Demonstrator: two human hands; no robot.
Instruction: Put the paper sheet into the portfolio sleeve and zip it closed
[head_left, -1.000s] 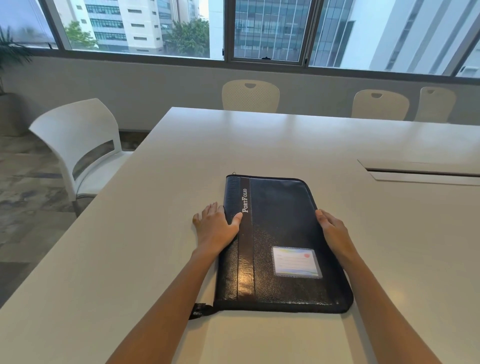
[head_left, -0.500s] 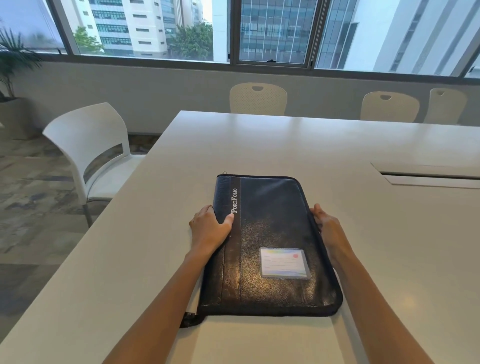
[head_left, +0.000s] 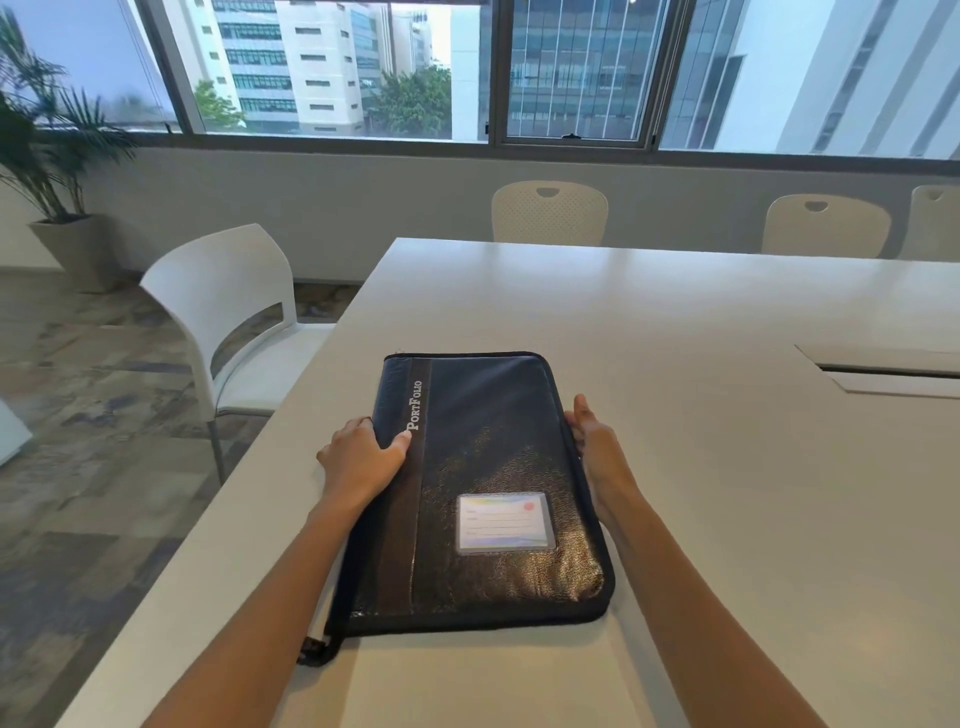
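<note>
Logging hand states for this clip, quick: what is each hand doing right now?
Left hand: holding the portfolio by its left edge, thumb on the cover.
Right hand: against the right edge; grip cannot be told.

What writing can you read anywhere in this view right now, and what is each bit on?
"PortFolio": white letters running lengthwise near the left side of the portfolio cover.
Label card in the clear pocket on the cover: ruled lines and a red mark show, but its print is too small and blurred to read.
No other text can be read in this view.
</note>
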